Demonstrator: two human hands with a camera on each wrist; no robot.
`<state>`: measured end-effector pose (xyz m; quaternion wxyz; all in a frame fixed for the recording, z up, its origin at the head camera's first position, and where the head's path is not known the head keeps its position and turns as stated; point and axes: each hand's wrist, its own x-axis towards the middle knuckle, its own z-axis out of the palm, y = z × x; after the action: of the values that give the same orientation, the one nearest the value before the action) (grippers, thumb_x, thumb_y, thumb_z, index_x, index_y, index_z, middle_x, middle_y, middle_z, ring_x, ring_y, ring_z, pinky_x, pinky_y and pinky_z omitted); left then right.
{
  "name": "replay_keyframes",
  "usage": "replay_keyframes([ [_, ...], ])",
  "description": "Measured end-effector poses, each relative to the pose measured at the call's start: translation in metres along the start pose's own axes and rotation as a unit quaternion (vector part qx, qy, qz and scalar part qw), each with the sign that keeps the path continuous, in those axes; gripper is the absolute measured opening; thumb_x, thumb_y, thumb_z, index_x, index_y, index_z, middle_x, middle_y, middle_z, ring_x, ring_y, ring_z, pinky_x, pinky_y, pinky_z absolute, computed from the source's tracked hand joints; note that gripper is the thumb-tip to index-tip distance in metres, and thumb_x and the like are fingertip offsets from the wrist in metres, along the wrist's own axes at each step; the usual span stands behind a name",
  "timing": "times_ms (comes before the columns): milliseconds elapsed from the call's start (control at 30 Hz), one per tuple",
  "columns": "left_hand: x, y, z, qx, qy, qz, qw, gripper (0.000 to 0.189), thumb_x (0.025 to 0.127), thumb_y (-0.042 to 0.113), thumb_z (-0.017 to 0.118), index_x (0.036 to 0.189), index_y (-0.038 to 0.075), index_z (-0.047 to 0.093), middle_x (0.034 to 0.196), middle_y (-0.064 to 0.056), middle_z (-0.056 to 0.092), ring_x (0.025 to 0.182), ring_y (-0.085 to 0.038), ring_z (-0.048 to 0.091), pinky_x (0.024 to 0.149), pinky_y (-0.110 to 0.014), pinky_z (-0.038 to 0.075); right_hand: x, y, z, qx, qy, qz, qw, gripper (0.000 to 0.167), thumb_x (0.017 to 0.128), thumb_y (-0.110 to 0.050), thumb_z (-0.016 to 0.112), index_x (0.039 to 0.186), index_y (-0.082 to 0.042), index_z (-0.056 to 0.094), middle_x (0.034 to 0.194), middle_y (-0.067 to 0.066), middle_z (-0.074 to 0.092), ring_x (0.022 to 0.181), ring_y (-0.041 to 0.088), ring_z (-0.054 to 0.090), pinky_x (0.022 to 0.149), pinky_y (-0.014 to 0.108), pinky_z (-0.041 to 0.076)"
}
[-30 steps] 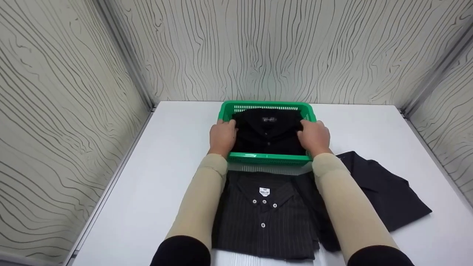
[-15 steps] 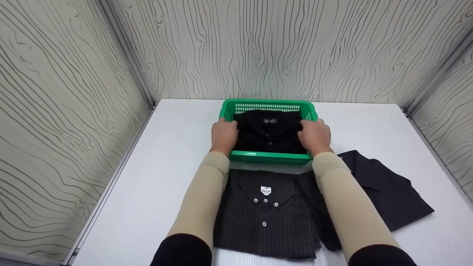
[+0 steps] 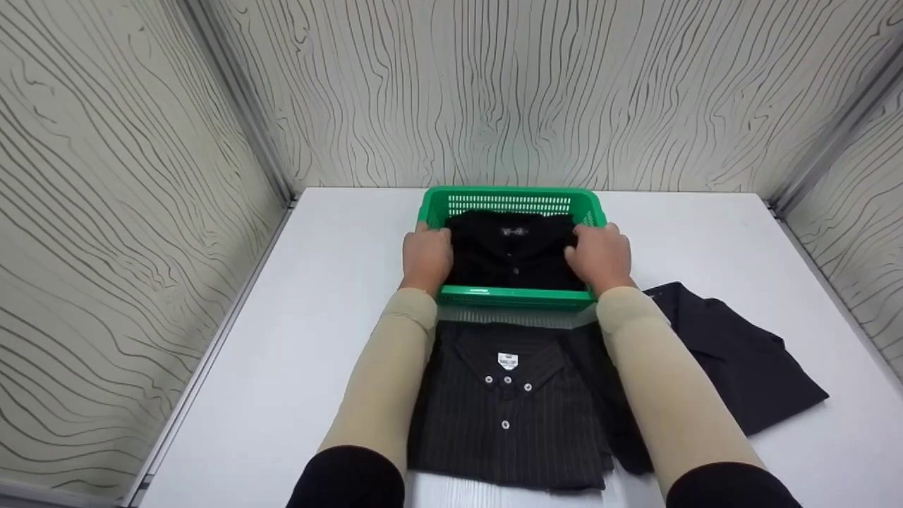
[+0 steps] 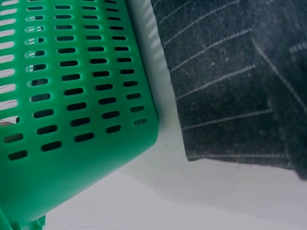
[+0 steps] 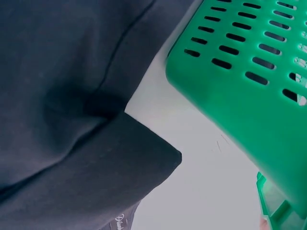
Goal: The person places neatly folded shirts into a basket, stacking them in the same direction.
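A green plastic basket [image 3: 518, 294] with slotted walls stands at the back of the white table. Inside lies a folded black shirt [image 3: 522, 257], collar toward the back wall. My left hand [image 3: 427, 257] grips the basket's left side, fingers over the rim. On the opposite side my right hand [image 3: 601, 257] holds the right rim the same way. In front of the basket lies a folded dark pinstriped shirt [image 3: 508, 423] with white buttons. Both wrist views show the basket's outer walls, the left [image 4: 72, 91] and the right [image 5: 230, 91]; neither shows the grip clearly.
A dark garment [image 3: 734, 360] lies spread on the right, partly under my right forearm; its cloth fills the left of the right wrist view. Patterned panels [image 3: 458, 92] enclose the table at the back and both sides. White table surface [image 3: 303, 317] shows at the left.
Everything sits slightly higher in the head view. Both hands keep hold of the basket, and its front edge looks a touch farther from the pinstriped shirt.
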<state>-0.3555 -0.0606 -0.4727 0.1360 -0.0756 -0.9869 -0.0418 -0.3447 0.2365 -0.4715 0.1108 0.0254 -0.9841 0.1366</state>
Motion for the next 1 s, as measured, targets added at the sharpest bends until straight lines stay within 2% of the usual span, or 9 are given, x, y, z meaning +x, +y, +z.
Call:
replay_keyframes([
  [467, -0.001, -0.001, 0.000, -0.045, 0.044, -0.004, 0.9980, 0.013, 0.099, 0.016, 0.061, 0.095, 0.008, 0.071, 0.088, -0.009, 0.072, 0.087, -0.028, 0.063, 0.077, -0.042, 0.053, 0.001, 0.002, -0.007, 0.064, -0.030, 0.047, 0.9964, 0.038, 0.096, -0.022, 0.055, 0.126, -0.001, 0.064, 0.112, 0.022, 0.064, 0.098, 0.039, 0.052, 0.086, 0.059, 0.045],
  [733, -0.001, -0.004, 0.002, -0.081, 0.063, -0.010, 0.9946, 0.013, 0.100, 0.016, 0.058, 0.095, 0.010, 0.068, 0.087, -0.006, 0.069, 0.086, -0.024, 0.065, 0.074, -0.040, 0.055, 0.001, 0.002, -0.012, 0.061, -0.030, 0.030, 0.9973, 0.033, 0.097, -0.022, 0.053, 0.120, -0.003, 0.068, 0.109, 0.020, 0.065, 0.097, 0.039, 0.052, 0.084, 0.058, 0.044],
  [867, -0.003, -0.007, 0.002, -0.107, 0.058, -0.021, 0.9923, 0.015, 0.102, 0.018, 0.057, 0.094, 0.012, 0.068, 0.084, -0.004, 0.068, 0.082, -0.022, 0.065, 0.072, -0.039, 0.055, 0.001, 0.005, -0.017, 0.070, -0.065, 0.004, 0.9954, 0.034, 0.101, -0.023, 0.049, 0.122, -0.005, 0.068, 0.114, 0.019, 0.066, 0.099, 0.038, 0.052, 0.086, 0.057, 0.044],
  [1000, -0.004, -0.008, 0.002, -0.119, 0.058, -0.024, 0.9910, 0.018, 0.102, 0.019, 0.056, 0.089, 0.013, 0.067, 0.079, -0.003, 0.066, 0.077, -0.020, 0.064, 0.068, -0.040, 0.055, 0.000, 0.012, -0.026, 0.109, -0.125, -0.016, 0.9861, 0.038, 0.105, -0.027, 0.046, 0.134, -0.006, 0.061, 0.123, 0.020, 0.062, 0.106, 0.037, 0.049, 0.090, 0.057, 0.045],
])
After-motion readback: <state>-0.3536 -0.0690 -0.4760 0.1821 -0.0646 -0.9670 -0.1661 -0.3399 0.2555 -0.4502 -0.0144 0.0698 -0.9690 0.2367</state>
